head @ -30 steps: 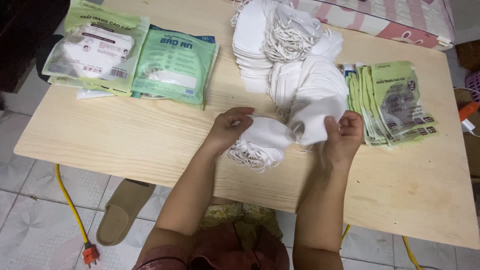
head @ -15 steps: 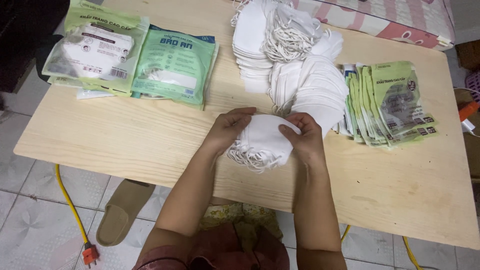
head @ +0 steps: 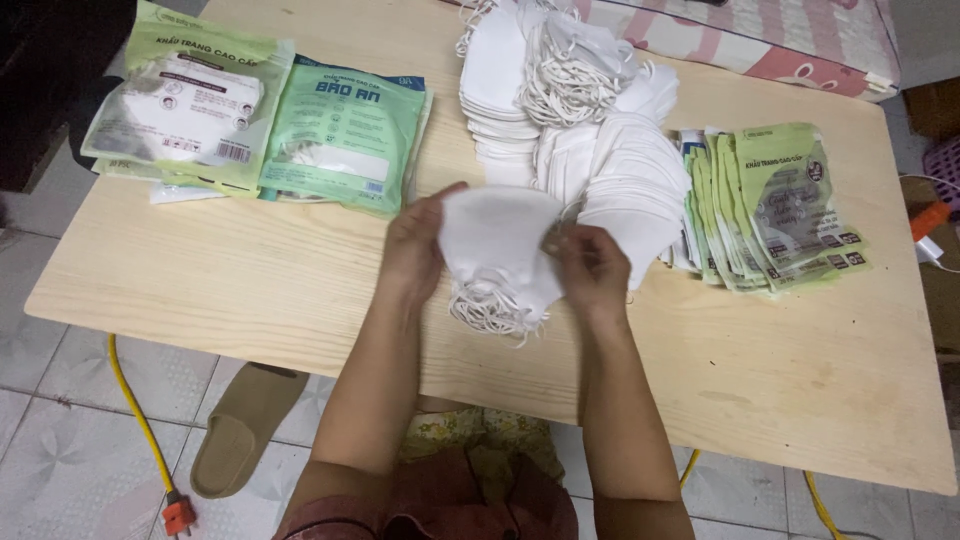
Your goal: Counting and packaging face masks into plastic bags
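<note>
A small stack of white masks [head: 500, 245] is held up between both hands over the wooden table [head: 200, 290].

The stack is gripped at its left edge by the left hand [head: 412, 250] and pinched at its right edge by the right hand [head: 592, 265]; the ear loops hang below. Loose white masks [head: 620, 185] are piled just behind, empty green bags [head: 780, 205] at the right, filled packets [head: 345, 135] at the left.

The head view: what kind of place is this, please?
Probably a home used for small packing work, not a factory. A plain wooden table on tiled floor holds heaps of loose white masks and empty green pouches; a slipper lies beneath, patterned bedding behind.
</note>
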